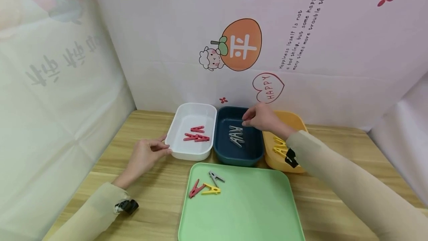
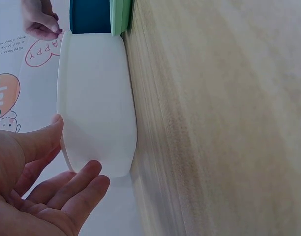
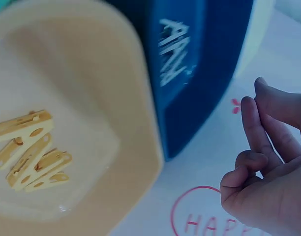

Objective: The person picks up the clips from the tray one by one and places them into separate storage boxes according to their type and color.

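Note:
My left hand (image 1: 146, 155) holds the near left corner of a white bin (image 1: 190, 156), thumb at the rim and fingers against the outer wall in the left wrist view. Red clothespins (image 1: 197, 137) lie inside that bin. Over the far right part of a dark blue bin (image 1: 234, 161) is my right hand (image 1: 262, 117). Its thumb and index tips (image 3: 247, 102) come close together with nothing seen between them. Grey clothespins (image 1: 236, 135) lie in the blue bin below. Yellow clothespins (image 3: 35, 152) are in the orange-yellow bin (image 3: 135, 147), partly behind my right forearm.
A green tray (image 1: 247, 211) lies in front of the bins, bearing a grey clothespin (image 1: 216, 177), a red one (image 1: 196, 189) and a yellow one (image 1: 211, 189) at its far left. The wooden table (image 1: 150, 211) meets a printed white cloth (image 1: 174, 47) behind the bins.

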Available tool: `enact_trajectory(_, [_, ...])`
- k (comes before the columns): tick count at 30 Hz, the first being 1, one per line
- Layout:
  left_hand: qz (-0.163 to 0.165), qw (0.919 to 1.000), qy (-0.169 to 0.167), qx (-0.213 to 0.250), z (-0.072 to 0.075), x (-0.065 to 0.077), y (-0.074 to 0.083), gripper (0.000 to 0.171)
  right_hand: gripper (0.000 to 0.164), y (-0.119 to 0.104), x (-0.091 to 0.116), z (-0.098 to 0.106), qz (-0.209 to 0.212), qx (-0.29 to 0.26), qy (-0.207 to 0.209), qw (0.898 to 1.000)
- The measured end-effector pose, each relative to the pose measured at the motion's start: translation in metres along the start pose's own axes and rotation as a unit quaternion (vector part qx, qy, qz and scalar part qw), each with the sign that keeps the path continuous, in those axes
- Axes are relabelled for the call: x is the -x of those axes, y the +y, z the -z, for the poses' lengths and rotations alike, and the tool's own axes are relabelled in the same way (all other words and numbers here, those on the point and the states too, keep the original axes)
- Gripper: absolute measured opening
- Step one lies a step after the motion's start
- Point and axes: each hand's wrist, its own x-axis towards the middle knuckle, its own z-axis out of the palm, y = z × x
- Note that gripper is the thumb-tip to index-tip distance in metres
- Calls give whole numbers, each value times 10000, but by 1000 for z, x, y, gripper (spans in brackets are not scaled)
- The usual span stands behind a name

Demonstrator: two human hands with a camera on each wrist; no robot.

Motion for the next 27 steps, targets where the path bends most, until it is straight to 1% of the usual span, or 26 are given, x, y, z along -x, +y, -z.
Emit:
enact_trajectory(4, [-14, 10000, 5, -39, 1, 0, -1, 6, 8, -12, 18, 8, 250, 63, 57, 9997])
enact_trajectory(9, [-44, 10000, 5, -30, 1, 0, -1, 6, 5, -21, 49, 13, 492, 76, 54, 9987])
enact_trajectory(15, [-37, 10000, 1, -24, 1, 0, -1, 6, 5, -22, 88, 8, 442, 250, 152, 9986])
enact_trajectory(18, [-60, 10000, -9, -60, 1, 0, 0, 6, 9, -19, 108, 4, 588, 252, 217, 9977])
enact_trajectory(21, [-73, 9999, 2, -101, 1, 1, -1, 6, 12, -16, 127, 0, 689, 176, 190, 9973])
enact_trajectory(23, [-79, 9999, 9, -109, 1, 1, -1, 6, 12, -14, 138, -3, 657, 86, 141, 9977])
enact_trajectory(27, [-75, 9999, 24, -109, 1, 1, -1, 7, 12, -11, 156, -9, 347, -34, -25, 9994])
